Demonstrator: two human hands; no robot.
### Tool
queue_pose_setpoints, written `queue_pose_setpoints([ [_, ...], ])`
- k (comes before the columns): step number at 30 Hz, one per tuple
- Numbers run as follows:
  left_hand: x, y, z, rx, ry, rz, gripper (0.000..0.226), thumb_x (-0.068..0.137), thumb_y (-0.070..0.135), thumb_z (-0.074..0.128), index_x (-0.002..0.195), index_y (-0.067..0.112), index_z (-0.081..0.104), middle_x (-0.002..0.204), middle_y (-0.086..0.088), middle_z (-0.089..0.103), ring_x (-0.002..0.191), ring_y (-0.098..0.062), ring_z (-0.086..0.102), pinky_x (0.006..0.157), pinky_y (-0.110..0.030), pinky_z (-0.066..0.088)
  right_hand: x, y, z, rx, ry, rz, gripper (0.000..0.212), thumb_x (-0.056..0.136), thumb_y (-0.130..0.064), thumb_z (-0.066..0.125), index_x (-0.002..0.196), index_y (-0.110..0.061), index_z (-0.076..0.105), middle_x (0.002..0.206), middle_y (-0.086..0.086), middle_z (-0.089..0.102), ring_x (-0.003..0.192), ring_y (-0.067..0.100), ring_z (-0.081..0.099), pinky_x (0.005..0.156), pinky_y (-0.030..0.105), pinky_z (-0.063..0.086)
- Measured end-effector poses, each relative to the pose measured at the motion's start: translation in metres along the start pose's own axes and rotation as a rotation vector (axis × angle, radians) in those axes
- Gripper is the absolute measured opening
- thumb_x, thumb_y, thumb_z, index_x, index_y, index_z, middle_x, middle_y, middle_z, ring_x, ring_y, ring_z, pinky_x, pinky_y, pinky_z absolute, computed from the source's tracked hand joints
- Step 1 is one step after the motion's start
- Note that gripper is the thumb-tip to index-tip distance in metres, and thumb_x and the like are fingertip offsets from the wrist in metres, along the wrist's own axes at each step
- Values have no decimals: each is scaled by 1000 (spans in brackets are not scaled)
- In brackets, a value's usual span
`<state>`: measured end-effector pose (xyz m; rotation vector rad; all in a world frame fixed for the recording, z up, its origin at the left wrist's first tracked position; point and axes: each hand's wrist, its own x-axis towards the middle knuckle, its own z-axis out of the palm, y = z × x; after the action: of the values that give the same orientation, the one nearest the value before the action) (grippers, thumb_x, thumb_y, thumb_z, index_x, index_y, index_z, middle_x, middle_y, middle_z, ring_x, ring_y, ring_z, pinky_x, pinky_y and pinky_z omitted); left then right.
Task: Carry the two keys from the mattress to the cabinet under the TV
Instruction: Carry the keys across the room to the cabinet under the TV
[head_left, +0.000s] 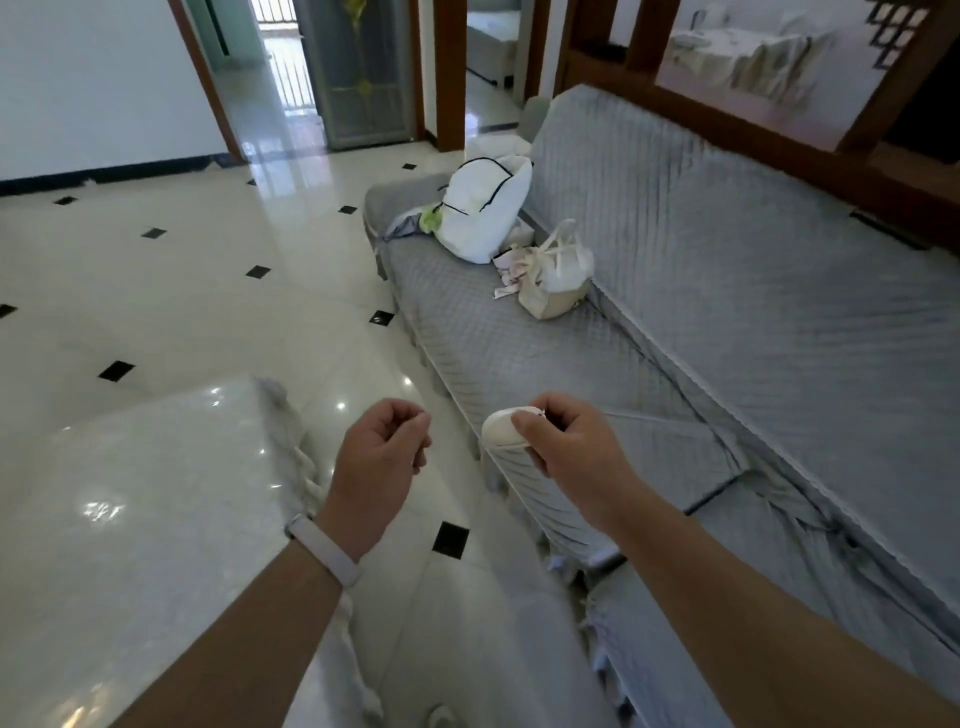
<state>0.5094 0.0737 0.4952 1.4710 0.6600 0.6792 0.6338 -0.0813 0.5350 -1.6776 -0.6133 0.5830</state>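
Note:
My right hand (569, 441) is shut on a white oval key fob (497, 428), which sticks out to the left of my fingers; a small bit of something pale shows above my thumb. To its left, my left hand (382, 452) is curled into a loose fist with a white band on the wrist, and nothing shows inside it. Both hands hover above the tiled floor between the plastic-wrapped white mattress (156, 493) at the lower left and the grey sofa. No TV or cabinet is in view.
A grey quilted sofa (727, 322) fills the right side, with a white backpack (485, 208) and a cream tote bag (558, 283) on its far end. Glossy tiled floor (208, 291) runs ahead to a doorway (291, 67) and wooden door frames.

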Motion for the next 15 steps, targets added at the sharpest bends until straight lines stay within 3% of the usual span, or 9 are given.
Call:
queue_pose_setpoints([
  [4, 31, -1, -30, 22, 77, 1, 21, 85, 10, 59, 70, 24, 64, 57, 5, 61, 50, -11, 52, 47, -21, 44, 44, -4, 33, -30, -69, -13, 21, 88, -12, 60, 73, 2, 59, 59, 11, 45, 56, 21, 39, 55, 37, 30],
  [9, 69, -7, -49, 33, 189, -44, 14, 89, 7, 58, 76, 13, 61, 63, -4, 59, 52, -10, 52, 49, -21, 44, 97, -1, 58, -15, -114, 5, 20, 81, -24, 61, 63, -17, 62, 55, 7, 45, 52, 18, 38, 50, 32, 30],
  [15, 128, -14, -53, 121, 263, -60, 10, 89, 13, 61, 79, 12, 61, 64, 0, 61, 54, -9, 54, 54, -23, 47, 178, 10, 71, 51, -128, 12, 28, 76, -33, 61, 65, -7, 58, 51, 5, 48, 49, 18, 41, 47, 29, 32],
])
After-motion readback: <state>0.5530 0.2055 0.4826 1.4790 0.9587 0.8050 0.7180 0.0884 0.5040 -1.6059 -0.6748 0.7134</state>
